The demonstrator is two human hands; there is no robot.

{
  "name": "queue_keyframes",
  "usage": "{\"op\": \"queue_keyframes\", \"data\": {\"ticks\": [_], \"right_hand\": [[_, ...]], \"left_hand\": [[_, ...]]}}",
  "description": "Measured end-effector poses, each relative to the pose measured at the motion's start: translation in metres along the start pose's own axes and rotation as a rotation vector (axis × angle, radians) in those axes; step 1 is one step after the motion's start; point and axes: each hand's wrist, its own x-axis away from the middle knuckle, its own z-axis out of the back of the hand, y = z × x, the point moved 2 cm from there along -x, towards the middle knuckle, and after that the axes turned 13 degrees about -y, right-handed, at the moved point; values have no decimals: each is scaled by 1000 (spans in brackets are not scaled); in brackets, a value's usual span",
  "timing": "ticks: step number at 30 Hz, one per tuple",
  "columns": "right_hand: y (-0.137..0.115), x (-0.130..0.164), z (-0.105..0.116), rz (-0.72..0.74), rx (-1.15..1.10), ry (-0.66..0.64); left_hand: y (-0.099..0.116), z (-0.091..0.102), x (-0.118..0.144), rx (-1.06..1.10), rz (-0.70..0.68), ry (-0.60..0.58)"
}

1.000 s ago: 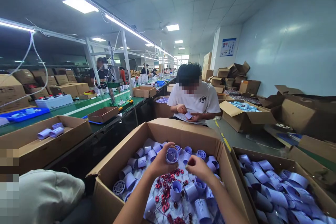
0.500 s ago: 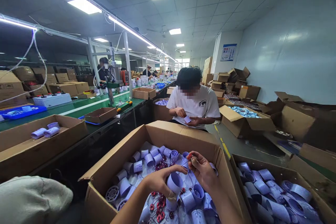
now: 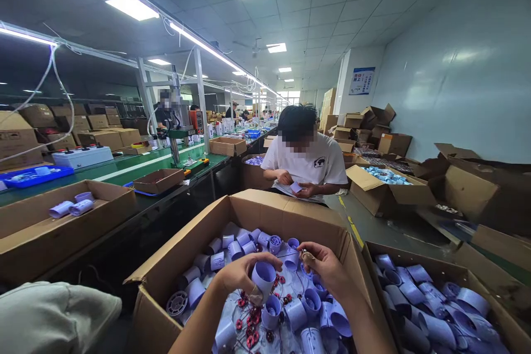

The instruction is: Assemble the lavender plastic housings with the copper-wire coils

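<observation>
Left hand [image 3: 240, 275]: grip wrapped around a pale lilac plastic cylinder [image 3: 264, 275], held over the open cardboard box [image 3: 265, 211] of like parts. Right hand [image 3: 327, 268]: fingertips pinching a small brownish piece [image 3: 307, 255], just beside the cylinder.

- A blue-and-white poster [image 3: 362, 81] hangs on the far wall; its characters are too small to read.
- A dark emblem [image 3: 319, 162] marks the co-worker's white shirt, without legible words.
</observation>
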Motion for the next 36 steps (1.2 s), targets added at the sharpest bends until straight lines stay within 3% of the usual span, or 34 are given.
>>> {"op": "queue_keyframes", "data": {"ticks": [6, 10, 16, 19, 25, 36], "right_hand": [[1, -3, 0, 32, 93, 87], [3, -5, 0, 108, 155, 222], [-7, 4, -13, 194, 202, 344], [-14, 10, -25, 250, 289, 311], [-13, 11, -43, 324, 539, 162], [-15, 10, -54, 395, 693, 133]], "left_hand": [[-6, 4, 3, -94, 36, 47], [-9, 7, -1, -177, -42, 245], [-7, 6, -9, -497, -139, 524], [-7, 5, -10, -631, -125, 634], [-9, 0, -14, -752, -207, 716], [-15, -1, -16, -787, -399, 816]]}}
